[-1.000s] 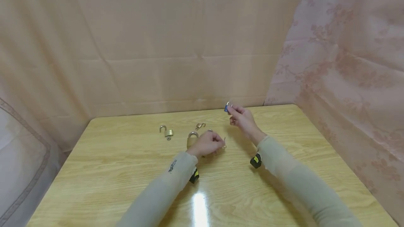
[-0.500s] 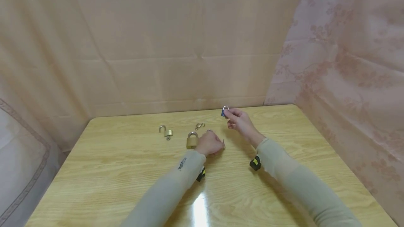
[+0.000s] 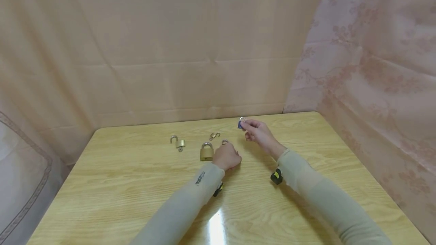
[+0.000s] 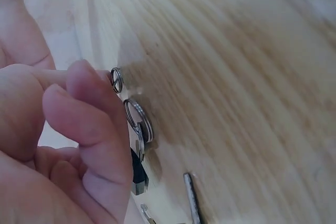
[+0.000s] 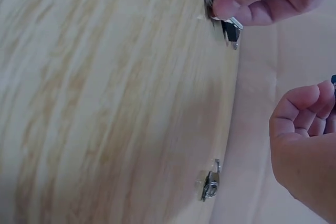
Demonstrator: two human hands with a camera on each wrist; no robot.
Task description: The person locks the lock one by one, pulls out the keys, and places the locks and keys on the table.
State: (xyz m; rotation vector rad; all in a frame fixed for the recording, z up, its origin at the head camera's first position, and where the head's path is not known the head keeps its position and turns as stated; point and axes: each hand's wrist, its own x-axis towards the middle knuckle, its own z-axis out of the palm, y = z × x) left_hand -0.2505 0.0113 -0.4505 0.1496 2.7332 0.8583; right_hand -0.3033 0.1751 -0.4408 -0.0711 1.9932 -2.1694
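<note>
My left hand (image 3: 227, 157) is low over the table, pinching a small key by its ring; in the left wrist view the key ring (image 4: 116, 80) shows at its fingertips. The key itself is mostly hidden by the fingers. Held up just behind and to the right, my right hand (image 3: 260, 134) grips a small blue padlock (image 3: 240, 124) between thumb and fingers, its shackle pointing up. Beside the left hand stands a large brass padlock (image 3: 206, 154). Another padlock's shackle (image 3: 225, 141) peeks out behind that hand, its body covered.
On the wooden table (image 3: 136, 196), a brass padlock (image 3: 180, 144) with its shackle open lies to the left. A smaller brass padlock (image 3: 213, 135), also open, lies farther back. A beige curtain (image 3: 153, 48) hangs behind the table's back edge, and a floral one (image 3: 374, 86) at the right.
The blue padlock has come left and down in my right hand. My left hand has shifted slightly and turned, uncovering more of the large brass padlock and hiding the key that stuck out before.
</note>
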